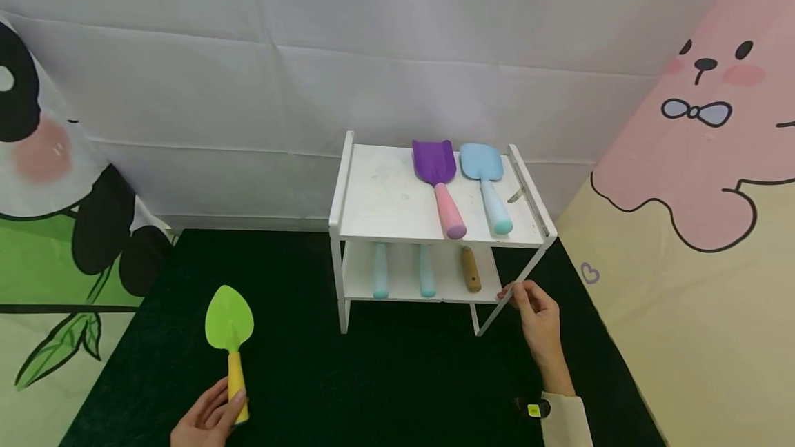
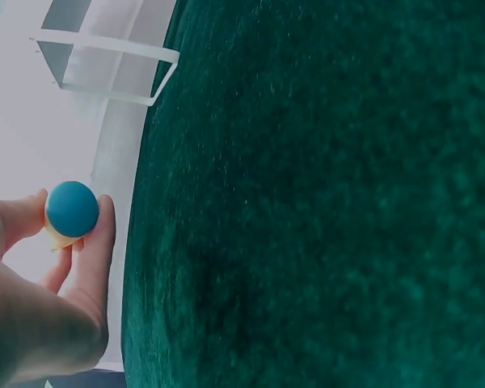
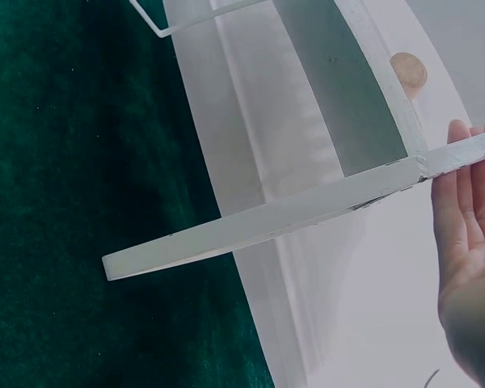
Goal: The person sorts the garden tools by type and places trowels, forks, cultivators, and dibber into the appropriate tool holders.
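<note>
In the head view my left hand (image 1: 208, 416) grips a garden trowel by its yellow handle (image 1: 236, 385), the green blade (image 1: 229, 319) pointing up and away. Its rounded blue handle end (image 2: 72, 209) faces the left wrist camera, between thumb and fingers. My right hand (image 1: 542, 319) holds the slanted right leg of a white two-tier shelf (image 1: 379, 192); in the right wrist view its fingers (image 3: 449, 210) pass behind the white bar (image 3: 250, 226). On the top tier lie a purple shovel (image 1: 435, 161) with a pink handle and a light blue shovel (image 1: 482, 161), handles toward me.
Two light blue handles, one left (image 1: 381, 271) and one beside it (image 1: 426, 271), and a brown handle (image 1: 470, 271) show on the lower tier; the top tier hides their far ends. Dark green carpet (image 1: 298, 378) surrounds the shelf. A white wall covering (image 1: 186, 88) stands behind.
</note>
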The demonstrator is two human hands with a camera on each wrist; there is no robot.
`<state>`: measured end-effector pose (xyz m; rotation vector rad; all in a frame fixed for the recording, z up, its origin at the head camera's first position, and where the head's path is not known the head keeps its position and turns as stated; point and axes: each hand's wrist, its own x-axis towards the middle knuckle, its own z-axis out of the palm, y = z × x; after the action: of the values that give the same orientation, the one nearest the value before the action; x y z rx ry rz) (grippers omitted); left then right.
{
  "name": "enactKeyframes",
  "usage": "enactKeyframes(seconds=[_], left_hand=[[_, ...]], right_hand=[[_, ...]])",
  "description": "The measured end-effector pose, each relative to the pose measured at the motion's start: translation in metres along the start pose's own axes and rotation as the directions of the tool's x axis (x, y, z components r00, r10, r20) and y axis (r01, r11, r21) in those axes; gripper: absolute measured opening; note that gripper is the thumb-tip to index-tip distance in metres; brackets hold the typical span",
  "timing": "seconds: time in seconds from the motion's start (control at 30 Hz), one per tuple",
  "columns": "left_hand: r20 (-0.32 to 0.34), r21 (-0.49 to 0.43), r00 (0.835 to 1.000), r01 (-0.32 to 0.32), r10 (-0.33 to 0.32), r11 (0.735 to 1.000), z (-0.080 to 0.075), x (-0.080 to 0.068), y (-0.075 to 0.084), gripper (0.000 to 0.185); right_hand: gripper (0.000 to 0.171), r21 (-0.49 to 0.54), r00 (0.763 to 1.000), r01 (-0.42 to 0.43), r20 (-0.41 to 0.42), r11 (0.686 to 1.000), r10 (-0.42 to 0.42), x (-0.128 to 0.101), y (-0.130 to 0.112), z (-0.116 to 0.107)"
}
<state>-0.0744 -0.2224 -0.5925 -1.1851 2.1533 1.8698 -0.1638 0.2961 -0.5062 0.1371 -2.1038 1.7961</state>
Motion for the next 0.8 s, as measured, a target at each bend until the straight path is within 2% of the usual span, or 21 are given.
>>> enactKeyframes(seconds=[0.23, 0.5, 0.8], left_hand=[[0.008, -0.016, 0.995, -0.102, 0.102, 0.995, 0.006, -0.020, 0.009, 0.061], [-0.001, -0.028, 0.984, -0.178, 0.178, 0.984, 0.012, -0.035, 0.011, 0.056], [0.017, -0.047, 0.964, -0.264, 0.265, 0.963, 0.022, -0.053, 0.013, 0.052]], right_hand=[[0.027, 0.002, 1.000, 0.002, -0.009, 1.000, -0.001, -0.001, -0.001, 0.000], [0.026, 0.003, 1.000, 0.001, -0.022, 1.000, -0.001, -0.001, -0.001, 0.002], [0.026, 0.016, 1.000, -0.005, -0.028, 1.000, 0.006, -0.002, -0.004, 0.002]])
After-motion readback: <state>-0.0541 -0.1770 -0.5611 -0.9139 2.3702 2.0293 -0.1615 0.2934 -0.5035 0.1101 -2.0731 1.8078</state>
